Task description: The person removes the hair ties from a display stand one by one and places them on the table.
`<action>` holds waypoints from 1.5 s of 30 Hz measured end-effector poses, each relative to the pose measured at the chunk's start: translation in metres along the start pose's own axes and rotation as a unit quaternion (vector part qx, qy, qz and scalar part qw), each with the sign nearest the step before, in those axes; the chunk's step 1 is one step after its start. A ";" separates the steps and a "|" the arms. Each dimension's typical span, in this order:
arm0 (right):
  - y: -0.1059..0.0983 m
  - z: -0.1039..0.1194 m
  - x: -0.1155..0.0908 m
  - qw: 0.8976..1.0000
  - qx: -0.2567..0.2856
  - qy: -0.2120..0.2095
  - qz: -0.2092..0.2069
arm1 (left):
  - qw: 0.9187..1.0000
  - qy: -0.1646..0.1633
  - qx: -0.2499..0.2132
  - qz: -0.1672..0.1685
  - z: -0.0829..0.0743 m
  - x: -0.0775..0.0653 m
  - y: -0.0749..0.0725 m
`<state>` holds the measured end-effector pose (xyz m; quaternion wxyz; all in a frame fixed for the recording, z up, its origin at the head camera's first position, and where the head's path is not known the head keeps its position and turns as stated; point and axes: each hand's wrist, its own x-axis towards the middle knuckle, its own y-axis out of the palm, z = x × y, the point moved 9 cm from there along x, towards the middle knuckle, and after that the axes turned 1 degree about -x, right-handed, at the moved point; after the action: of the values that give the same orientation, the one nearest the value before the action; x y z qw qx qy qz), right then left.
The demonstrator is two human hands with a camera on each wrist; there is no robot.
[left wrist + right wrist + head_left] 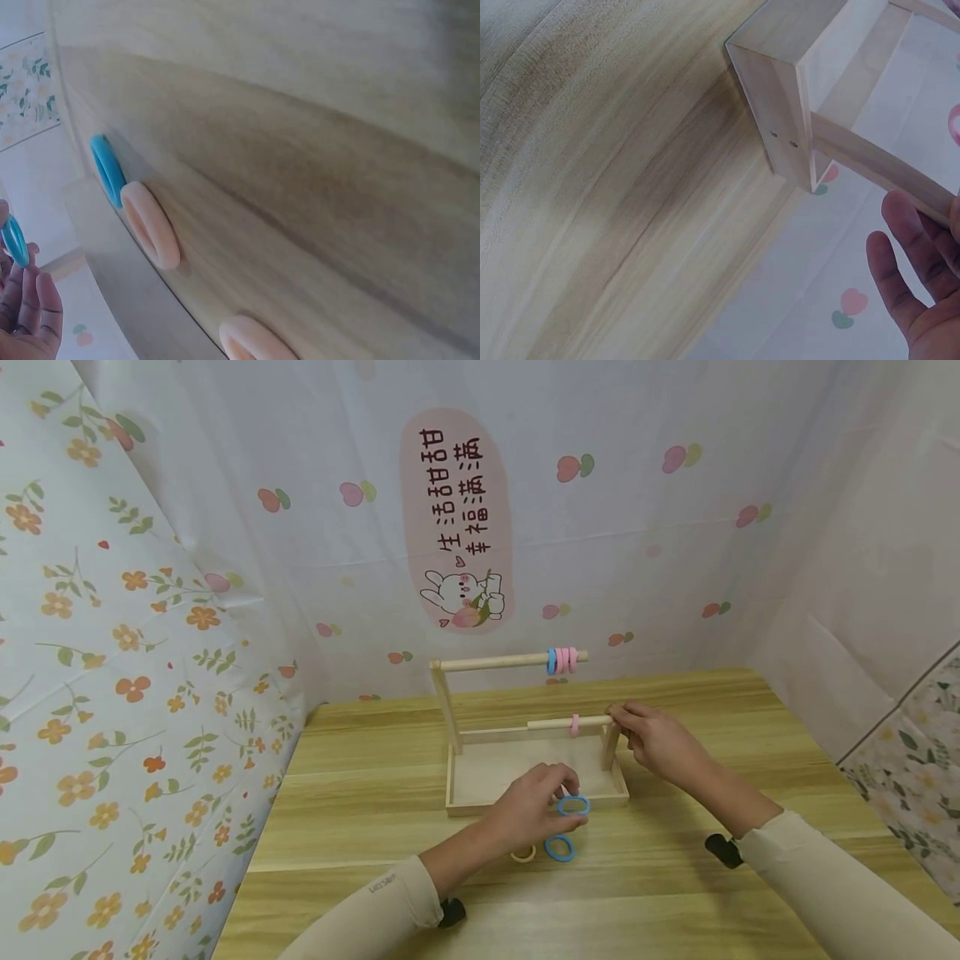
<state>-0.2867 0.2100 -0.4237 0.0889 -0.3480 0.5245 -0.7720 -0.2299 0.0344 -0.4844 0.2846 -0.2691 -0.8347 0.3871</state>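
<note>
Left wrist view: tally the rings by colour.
Blue rings: 2, one held in the left hand, one on the table
Peach rings: 2, both on the table, one cut off by the picture's edge
Total: 4

The person wears pale cream long sleeves, the left sleeve [360,914] at the near left of the scene and the right sleeve [862,893] at the near right. The cloth is plain and softly creased, and each sleeve ends in a cuff at the wrist. Small dark lettering [382,883], too small to read surely, runs beside the left cuff [426,893]. A black, blocky wrist camera shows by each cuff, the left one [452,912] partly hidden, the right one [723,851] more exposed. Both hands are bare.
</note>
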 end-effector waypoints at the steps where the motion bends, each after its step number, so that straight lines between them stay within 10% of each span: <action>1: 0.000 0.000 0.000 1.000 0.000 -0.001 0.000 | 1.000 -0.001 -0.004 0.002 0.000 0.000 0.001; 45: -0.003 0.003 -0.001 0.999 -0.009 -0.024 -0.025 | 0.992 0.066 0.071 0.075 -0.028 -0.004 0.041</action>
<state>-0.2837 0.2095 -0.4208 0.0791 -0.3802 0.5203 -0.7606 -0.1986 0.0686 -0.5034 0.3273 -0.3350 -0.7621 0.4471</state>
